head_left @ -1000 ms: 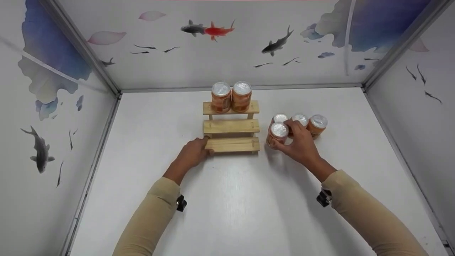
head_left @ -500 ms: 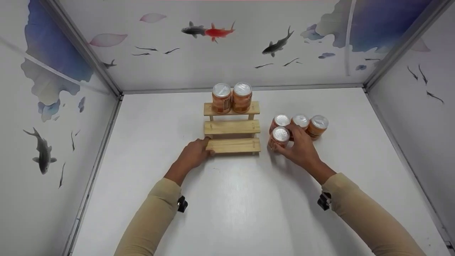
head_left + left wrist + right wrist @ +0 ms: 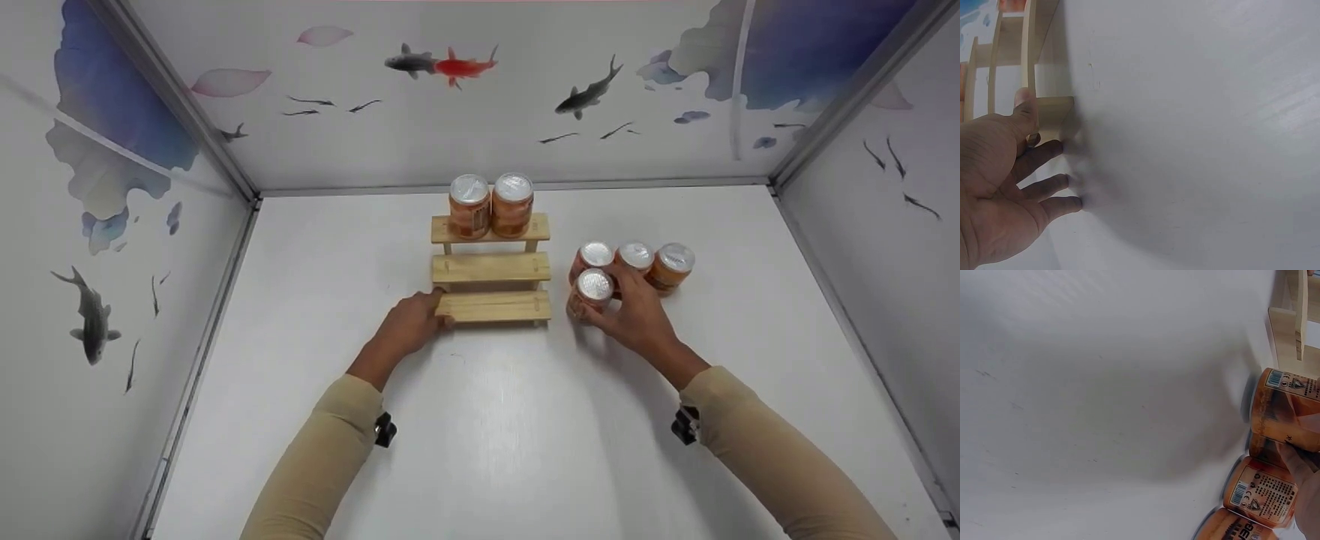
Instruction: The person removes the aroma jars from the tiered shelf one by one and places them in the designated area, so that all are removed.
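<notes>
In the head view a three-step wooden stand (image 3: 492,306) is on the white table. My left hand (image 3: 409,324) grips the left end of its lowest step, with the thumb (image 3: 1024,104) on the board's edge in the left wrist view. To the stand's right, my right hand (image 3: 641,319) holds an orange can (image 3: 595,286) with a silvery lid, thumb on its near left side and fingers round its right. The can is upright, in front of a row of three similar cans (image 3: 673,268). Part of the middle can is hidden behind my fingers.
Two more orange cans (image 3: 469,208) stand side by side on the top step. White walls with painted fish (image 3: 589,94) enclose the table (image 3: 480,427) at the back and both sides. A small black device (image 3: 385,430) is at each wrist.
My right hand has brought the held can slightly toward me and lower, baring more of the can behind it. My left hand keeps its grip on the stand.
</notes>
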`<state>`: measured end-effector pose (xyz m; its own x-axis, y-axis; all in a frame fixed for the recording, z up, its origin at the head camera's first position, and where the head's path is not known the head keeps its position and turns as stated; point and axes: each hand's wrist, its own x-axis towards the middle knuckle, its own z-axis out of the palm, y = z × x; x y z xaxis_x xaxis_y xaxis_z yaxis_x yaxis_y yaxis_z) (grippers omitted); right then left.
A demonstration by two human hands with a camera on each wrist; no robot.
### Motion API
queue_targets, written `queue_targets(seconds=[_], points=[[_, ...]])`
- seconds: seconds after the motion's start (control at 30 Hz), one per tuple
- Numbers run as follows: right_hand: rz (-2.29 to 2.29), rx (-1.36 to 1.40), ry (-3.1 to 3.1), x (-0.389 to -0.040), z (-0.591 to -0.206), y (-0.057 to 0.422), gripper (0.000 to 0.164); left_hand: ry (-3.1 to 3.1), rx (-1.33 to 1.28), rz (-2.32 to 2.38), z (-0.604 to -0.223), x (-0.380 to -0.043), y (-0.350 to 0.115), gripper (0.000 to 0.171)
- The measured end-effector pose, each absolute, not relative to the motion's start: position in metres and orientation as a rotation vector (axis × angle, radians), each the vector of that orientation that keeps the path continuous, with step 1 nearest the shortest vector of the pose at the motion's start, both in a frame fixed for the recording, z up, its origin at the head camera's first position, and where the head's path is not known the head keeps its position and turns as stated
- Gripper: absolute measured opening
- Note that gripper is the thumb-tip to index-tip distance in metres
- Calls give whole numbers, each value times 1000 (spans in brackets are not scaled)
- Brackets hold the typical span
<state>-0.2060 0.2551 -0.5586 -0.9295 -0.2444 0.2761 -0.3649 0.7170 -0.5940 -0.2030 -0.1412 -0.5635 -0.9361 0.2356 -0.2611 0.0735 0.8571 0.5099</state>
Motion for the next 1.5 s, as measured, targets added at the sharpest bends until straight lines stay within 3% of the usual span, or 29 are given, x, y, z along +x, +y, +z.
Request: queue_targets(seconds=[0.63,1.5], points=[[999,520,-2759,-206,-563,260,74,2727,235,766,-564,-202,-142,60],[979,549,-2788,-206,-562,265,80,2714,213,739,-563,-202,-141,69]])
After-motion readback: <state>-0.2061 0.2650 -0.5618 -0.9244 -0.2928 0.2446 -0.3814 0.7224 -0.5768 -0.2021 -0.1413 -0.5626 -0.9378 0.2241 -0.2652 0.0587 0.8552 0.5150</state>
